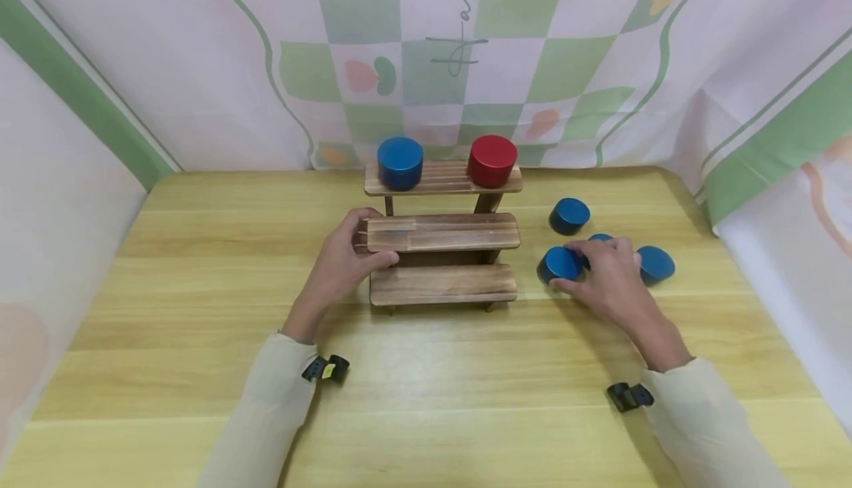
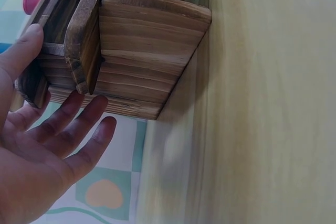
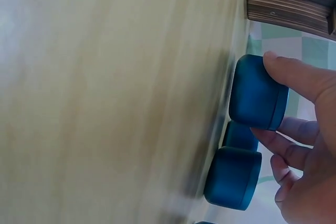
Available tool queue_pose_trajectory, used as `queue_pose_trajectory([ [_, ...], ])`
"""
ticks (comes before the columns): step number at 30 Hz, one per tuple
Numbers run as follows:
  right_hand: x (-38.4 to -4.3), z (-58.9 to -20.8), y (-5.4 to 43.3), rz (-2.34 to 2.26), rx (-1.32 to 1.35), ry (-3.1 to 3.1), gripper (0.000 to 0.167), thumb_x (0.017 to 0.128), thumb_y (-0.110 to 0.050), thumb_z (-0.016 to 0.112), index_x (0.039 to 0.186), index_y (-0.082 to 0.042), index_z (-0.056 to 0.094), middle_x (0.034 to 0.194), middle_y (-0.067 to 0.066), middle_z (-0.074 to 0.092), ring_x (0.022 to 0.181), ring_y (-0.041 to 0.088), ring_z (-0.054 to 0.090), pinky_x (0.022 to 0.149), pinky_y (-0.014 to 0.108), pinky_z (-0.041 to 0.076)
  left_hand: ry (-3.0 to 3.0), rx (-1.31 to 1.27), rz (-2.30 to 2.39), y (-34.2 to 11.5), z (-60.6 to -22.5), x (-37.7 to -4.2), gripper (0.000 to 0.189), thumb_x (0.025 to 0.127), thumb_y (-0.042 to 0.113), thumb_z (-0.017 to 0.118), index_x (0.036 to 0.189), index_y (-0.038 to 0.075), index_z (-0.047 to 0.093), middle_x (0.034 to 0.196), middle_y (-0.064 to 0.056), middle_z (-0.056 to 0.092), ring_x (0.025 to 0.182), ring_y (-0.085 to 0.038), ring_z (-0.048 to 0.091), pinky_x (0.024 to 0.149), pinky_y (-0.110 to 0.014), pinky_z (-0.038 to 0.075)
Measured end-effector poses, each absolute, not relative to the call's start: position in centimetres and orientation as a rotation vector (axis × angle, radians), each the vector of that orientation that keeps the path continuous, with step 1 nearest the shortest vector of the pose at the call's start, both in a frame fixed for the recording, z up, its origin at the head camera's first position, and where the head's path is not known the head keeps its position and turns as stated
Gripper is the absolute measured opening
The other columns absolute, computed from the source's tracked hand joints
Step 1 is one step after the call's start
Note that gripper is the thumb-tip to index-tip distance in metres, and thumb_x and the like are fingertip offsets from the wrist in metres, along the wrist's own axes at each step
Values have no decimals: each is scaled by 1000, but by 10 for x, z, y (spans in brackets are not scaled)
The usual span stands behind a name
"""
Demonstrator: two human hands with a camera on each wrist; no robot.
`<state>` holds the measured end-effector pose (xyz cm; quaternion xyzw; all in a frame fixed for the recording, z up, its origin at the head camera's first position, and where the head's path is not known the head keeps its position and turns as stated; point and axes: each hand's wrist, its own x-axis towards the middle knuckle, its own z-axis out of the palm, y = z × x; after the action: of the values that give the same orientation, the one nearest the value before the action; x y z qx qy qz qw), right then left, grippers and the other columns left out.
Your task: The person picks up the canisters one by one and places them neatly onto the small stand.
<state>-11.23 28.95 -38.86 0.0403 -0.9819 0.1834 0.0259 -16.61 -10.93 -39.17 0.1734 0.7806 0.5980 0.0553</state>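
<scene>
A three-tier wooden stand (image 1: pixel 442 285) rests on the table. My left hand (image 1: pixel 342 255) holds the left end of its middle tier, the thumb at the front edge and the fingers behind; the left wrist view shows fingertips at the tier's end. On the top tier sit a round blue tin (image 1: pixel 400 163) at left and a red tin (image 1: pixel 492 160) at right. Right of the stand, my right hand (image 1: pixel 612 281) pinches a blue tin (image 3: pixel 257 93) between thumb and fingers, low over the table. Another blue tin (image 3: pixel 232 178) shows near the fingers in the right wrist view.
Beyond the held tin stands a blue tin (image 1: pixel 569 216), and one more (image 1: pixel 600 237) is partly covered by my right hand. To the right of that hand is another blue tin (image 1: pixel 655 265). A patterned cloth (image 1: pixel 433 66) hangs along the back edge of the wooden table (image 1: pixel 439 399).
</scene>
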Motion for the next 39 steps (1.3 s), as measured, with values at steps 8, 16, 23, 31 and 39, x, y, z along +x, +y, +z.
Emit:
queue_pose_trajectory([
  [8, -106, -380, 289, 655, 84, -3038, 69, 81, -30, 86, 132, 6, 56, 123, 34, 55, 117, 51, 35, 81, 59, 26, 2363, 509, 1822, -110, -393, -165, 62, 86, 12, 81, 137, 4, 47, 114, -17, 58, 99, -30, 65, 81, -37, 58],
  [16, -101, -377, 289, 699, 89, -3013, 70, 79, -24, 86, 135, 4, 53, 125, 31, 55, 124, 52, 30, 86, 64, 23, 2363, 509, 1836, -109, -394, -164, 62, 85, 10, 81, 137, 3, 48, 114, -18, 59, 98, -30, 66, 81, -37, 58],
  [23, -99, -368, 286, 735, 89, -2963, 71, 77, -18, 88, 133, 6, 50, 129, 30, 53, 124, 51, 28, 87, 65, 20, 2359, 492, 1841, -108, -395, -164, 63, 86, 12, 81, 138, 4, 47, 114, -19, 58, 99, -30, 66, 82, -38, 57],
  [31, -101, -356, 282, 719, 211, -2927, 68, 74, -15, 90, 131, 2, 56, 126, 27, 58, 118, 47, 30, 81, 61, 19, 2366, 489, 1855, -108, -394, -164, 62, 86, 12, 81, 138, 5, 48, 114, -18, 59, 99, -30, 66, 82, -39, 58],
  [39, -100, -349, 273, 725, 205, -2920, 70, 75, -22, 90, 131, 3, 57, 122, 28, 60, 120, 47, 32, 84, 63, 21, 2368, 478, 1852, -107, -393, -164, 63, 86, 12, 82, 138, 5, 48, 114, -18, 59, 99, -31, 65, 82, -39, 58],
])
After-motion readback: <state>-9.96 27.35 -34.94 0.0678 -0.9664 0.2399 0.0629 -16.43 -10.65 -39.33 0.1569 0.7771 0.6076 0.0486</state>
